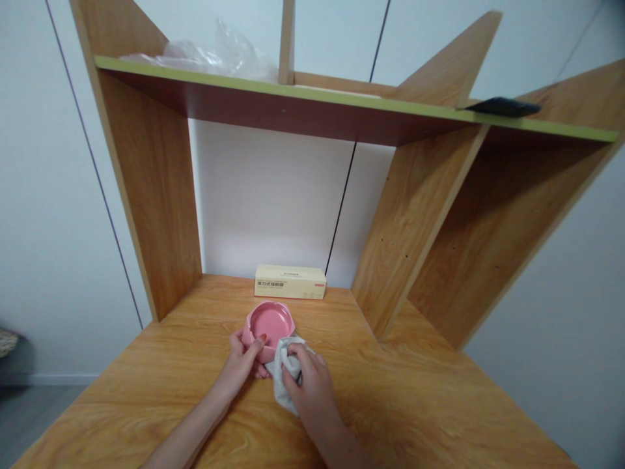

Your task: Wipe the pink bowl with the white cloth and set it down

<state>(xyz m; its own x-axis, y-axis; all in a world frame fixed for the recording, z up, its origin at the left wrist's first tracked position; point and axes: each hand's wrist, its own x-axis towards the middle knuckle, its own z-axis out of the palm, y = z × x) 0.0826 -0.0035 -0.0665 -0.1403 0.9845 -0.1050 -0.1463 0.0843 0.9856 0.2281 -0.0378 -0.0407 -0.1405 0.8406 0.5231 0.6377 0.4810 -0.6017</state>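
A shallow pink ashtray with a faceted, notched rim is held a little tilted over the wooden desk. My left hand grips its left and near side, the thumb on the rim and the other fingers beneath. A crumpled pale grey cloth is bunched in my right hand, with thumb and fingers closed around it. Part of the cloth touches the ashtray's near right side. The ashtray's underside is hidden from me.
Behind the ashtray, a cream cling film box lies on the desk near the wall. Wooden uprights carry a green-edged shelf above. Clear plastic wrapping and a dark flat object rest on that shelf.
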